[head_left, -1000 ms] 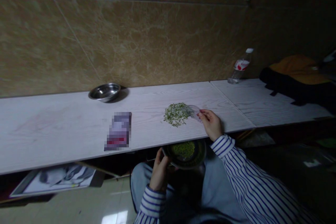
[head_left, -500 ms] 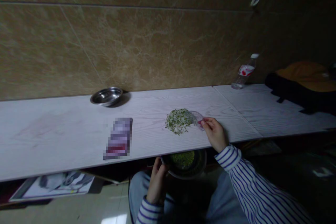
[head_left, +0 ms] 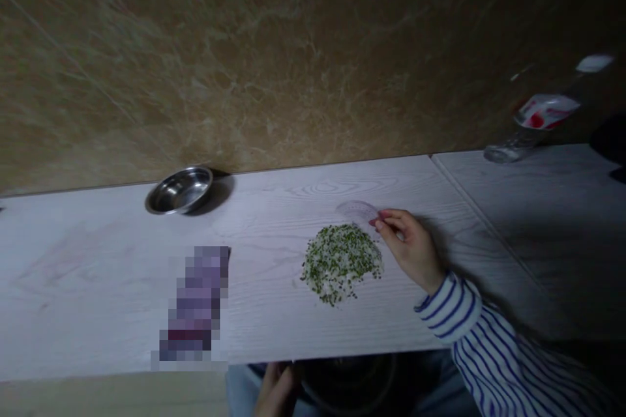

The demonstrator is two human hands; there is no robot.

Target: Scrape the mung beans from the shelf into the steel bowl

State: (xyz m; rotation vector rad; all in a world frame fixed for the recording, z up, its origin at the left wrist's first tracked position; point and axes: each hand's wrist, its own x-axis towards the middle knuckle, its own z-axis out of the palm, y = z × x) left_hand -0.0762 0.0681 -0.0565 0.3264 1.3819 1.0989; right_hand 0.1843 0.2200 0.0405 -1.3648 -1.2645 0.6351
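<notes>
A pile of small green beans mixed with white grains (head_left: 342,257) lies spread on the pale wood-grain table (head_left: 274,313). My right hand (head_left: 413,247) pinches a clear half-round plastic protractor (head_left: 356,210) between thumb and fingers. The protractor is at the pile's far right edge, its curved side away from me. Below the table's front edge, my left hand (head_left: 278,388) grips the rim of a dark bowl (head_left: 388,384) by my lap. The tabletop hides part of that hand and of the bowl, whose inside is too dark to make out.
A shallow steel bowl (head_left: 180,192) stands near the wall at the back left. A blurred-out flat purple packet (head_left: 198,300) lies left of the pile. Towards the right is a clear plastic bottle (head_left: 545,114) with a white cap. A tiled wall (head_left: 293,65) borders the table's back.
The protractor has moved from the pile's right side to its far edge with my right hand. The view has come closer and tilted, and the lower bowl is more hidden under the table.
</notes>
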